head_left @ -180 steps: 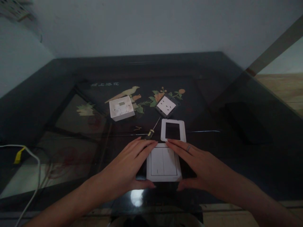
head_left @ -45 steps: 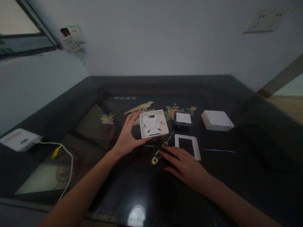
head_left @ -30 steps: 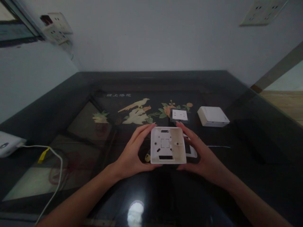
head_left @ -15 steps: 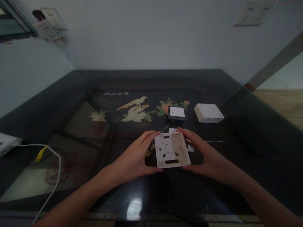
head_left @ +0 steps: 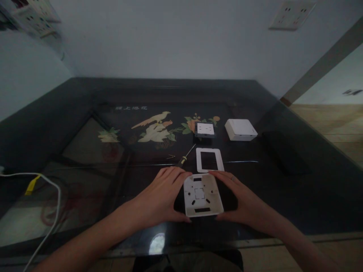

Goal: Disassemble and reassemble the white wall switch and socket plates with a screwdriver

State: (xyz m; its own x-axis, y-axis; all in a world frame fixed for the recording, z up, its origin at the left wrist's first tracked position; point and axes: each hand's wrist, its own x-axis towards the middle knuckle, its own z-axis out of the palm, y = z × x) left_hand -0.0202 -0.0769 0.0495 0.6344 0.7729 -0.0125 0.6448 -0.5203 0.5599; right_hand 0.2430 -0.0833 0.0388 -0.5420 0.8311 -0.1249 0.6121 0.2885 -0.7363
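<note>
Between my two hands is a white socket back box (head_left: 199, 193), its hollow side facing up, with slots and screw holes in its base. My left hand (head_left: 167, 192) grips its left side, fingers at the far corner and thumb at the near one. On the right side my right hand (head_left: 244, 194) holds it the same way. Just beyond the box lies a white rectangular frame (head_left: 221, 160) with an open middle. A screwdriver (head_left: 184, 158) rests beyond my left fingers, partly hidden by them, and small screws (head_left: 171, 156) lie left of its shaft.
Farther back on the dark glossy table (head_left: 159, 90) sit a white socket module (head_left: 205, 129) and a closed white box (head_left: 241, 129). A dark flat object (head_left: 283, 151) lies at right. A white cable (head_left: 58, 204) with a yellow tag (head_left: 32, 184) runs along the left.
Both hands have brought the back box nearer to me and lower. The frame and screwdriver behind it show more fully. The camera view has shifted a little.
</note>
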